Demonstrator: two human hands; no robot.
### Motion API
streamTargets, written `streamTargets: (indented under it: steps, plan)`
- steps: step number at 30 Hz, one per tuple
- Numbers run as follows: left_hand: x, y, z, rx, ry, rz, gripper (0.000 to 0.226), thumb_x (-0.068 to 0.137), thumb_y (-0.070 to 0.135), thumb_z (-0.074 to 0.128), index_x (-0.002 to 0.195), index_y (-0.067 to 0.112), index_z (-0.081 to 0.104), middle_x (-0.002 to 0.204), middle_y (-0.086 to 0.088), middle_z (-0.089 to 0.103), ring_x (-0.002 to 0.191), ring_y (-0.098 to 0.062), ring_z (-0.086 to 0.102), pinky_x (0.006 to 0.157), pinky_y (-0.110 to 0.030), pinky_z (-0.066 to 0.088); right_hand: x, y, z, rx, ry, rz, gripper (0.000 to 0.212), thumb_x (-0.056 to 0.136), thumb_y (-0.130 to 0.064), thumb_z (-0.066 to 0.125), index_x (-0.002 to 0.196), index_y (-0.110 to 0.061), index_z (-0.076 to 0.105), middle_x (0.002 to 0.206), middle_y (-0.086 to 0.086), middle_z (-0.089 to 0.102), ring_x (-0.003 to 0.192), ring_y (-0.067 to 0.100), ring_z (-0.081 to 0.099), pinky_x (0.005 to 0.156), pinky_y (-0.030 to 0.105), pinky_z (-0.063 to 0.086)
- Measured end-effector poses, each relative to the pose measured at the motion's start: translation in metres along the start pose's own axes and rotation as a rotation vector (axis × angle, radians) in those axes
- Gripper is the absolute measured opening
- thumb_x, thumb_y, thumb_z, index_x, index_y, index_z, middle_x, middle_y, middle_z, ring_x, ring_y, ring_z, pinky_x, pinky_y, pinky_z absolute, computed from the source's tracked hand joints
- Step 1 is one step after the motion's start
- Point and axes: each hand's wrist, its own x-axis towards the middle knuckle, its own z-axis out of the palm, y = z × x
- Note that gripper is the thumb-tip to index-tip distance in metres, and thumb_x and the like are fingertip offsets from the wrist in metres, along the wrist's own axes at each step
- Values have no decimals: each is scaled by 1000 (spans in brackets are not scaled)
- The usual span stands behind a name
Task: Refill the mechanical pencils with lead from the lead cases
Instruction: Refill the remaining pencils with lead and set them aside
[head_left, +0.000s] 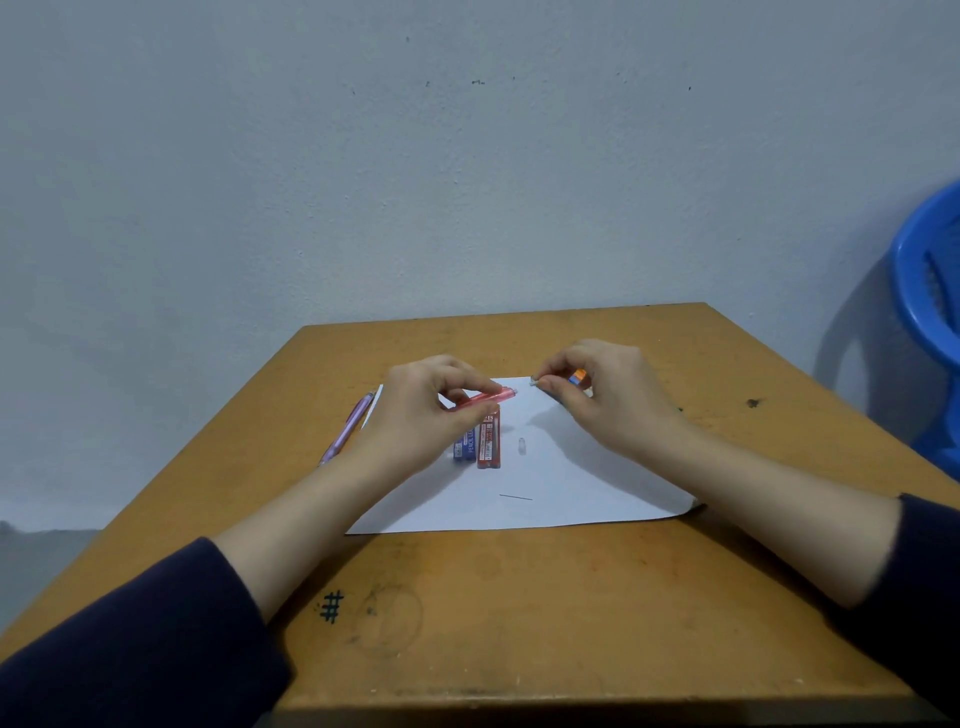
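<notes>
Between my hands the red pencil (488, 399) sits pinched in my left hand (431, 410), my right hand (608, 395) pinching a small piece (534, 382) beside its end, so I judge refilling barely begun, the purple pencil (348, 431) untouched.

A white paper sheet (571, 483) lies on the wooden table (519, 597). A blue plastic chair (930, 291) stands at three o'clock and a pale wall (415, 156) at twelve.

You're at a plain study room or classroom: a scuffed wooden desk (519, 597) with pen marks (331, 607), a bare wall (467, 156), a blue plastic chair (930, 291).
</notes>
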Motion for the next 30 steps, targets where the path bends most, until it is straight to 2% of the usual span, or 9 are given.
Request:
streamTargets:
  steps: [4,9,10,13,17,22,26,28,30]
  plan:
    - [3,-7,-4,29,23,-35,18,78,13,77,90,26,77,85,14,67,71,4,58,58,-7,40,3,7,-4,-23,-78,44,8,88,-13,64,89,-14,72,88,-2,65,69,-1,47,66,4,33]
    - [3,-8,-4,51,16,-44,18,78,14,78,90,28,77,85,14,67,71,5,58,58,-8,41,2,5,-1,-91,-315,-3,11,89,-9,61,91,-11,72,89,-5,59,80,5,50,70,17,29]
    - [3,-8,-4,50,16,-45,18,78,14,78,90,28,77,85,15,67,71,4,59,57,-8,41,1,5,-1,-89,-363,-14,12,90,-9,61,91,-11,72,87,-8,55,80,3,49,68,15,27]
    - [3,-6,-4,49,14,-36,20,78,13,77,91,29,76,85,19,65,71,0,60,57,-7,42,-1,7,3,-53,-437,-35,11,88,-9,62,89,-14,72,90,-7,58,79,1,47,70,9,32]
    - [2,-4,-4,61,14,-41,15,79,17,77,91,26,77,86,15,66,74,-3,62,58,-10,44,-1,7,6,-70,-506,-36,12,89,-13,62,90,-20,72,94,-9,58,82,0,48,72,1,33]
    - [2,-2,-5,44,14,-56,17,79,15,76,92,26,77,87,13,67,72,1,60,58,-9,43,-1,5,5,-65,-508,-19,13,90,-15,62,93,-21,73,97,-8,60,90,3,51,74,3,35]
    - [2,-3,-3,24,19,-75,22,81,9,74,96,25,75,94,10,67,80,-1,63,63,-14,51,-2,3,5,-71,-497,-17,16,90,-15,62,100,-21,74,97,-9,62,87,4,53,74,9,39]
    - [1,-3,-3,-21,20,-94,31,80,1,70,98,24,74,98,8,66,84,-6,67,69,-21,55,-2,4,4,-57,-432,-10,18,90,-13,62,103,-18,74,99,-4,68,86,5,56,76,12,41]
    - [0,0,-3,-84,23,-109,35,79,-3,70,96,28,73,100,6,66,82,-7,68,72,-22,55,-1,4,3,-3,-328,47,21,90,-10,62,106,-17,73,96,-3,71,77,-3,57,72,5,38]
